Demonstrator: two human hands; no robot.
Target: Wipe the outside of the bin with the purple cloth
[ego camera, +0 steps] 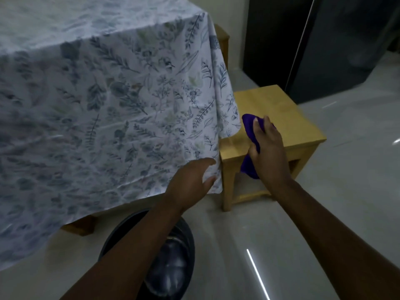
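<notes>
Cloth in hand, bin not yet touched.

Nearest, dark round bin (181,252) on glossy floor (324,213), glossy liner inside — best steadied at the rim, wiped downward. Left hand (190,180) half-open, empty, against leafy tablecloth (108,105); right hand (268,148) gripping soft purple cloth (249,124) over square wooden stool (281,109).

— What's the right hand (268,148) got?

— A crumpled purple cloth (251,128), gripped over the near edge of a square, pale wooden stool (279,109); part of the cloth hangs down past the seat.

— And the left hand (190,182)?

— Fingers spread, against the hanging corner of a white tablecloth printed with blue-grey leaves (108,100).

— The bin?

— A round dark bin with a shiny black liner (173,263) stands on the glossy pale tiled floor (324,213), under the left forearm.
</notes>
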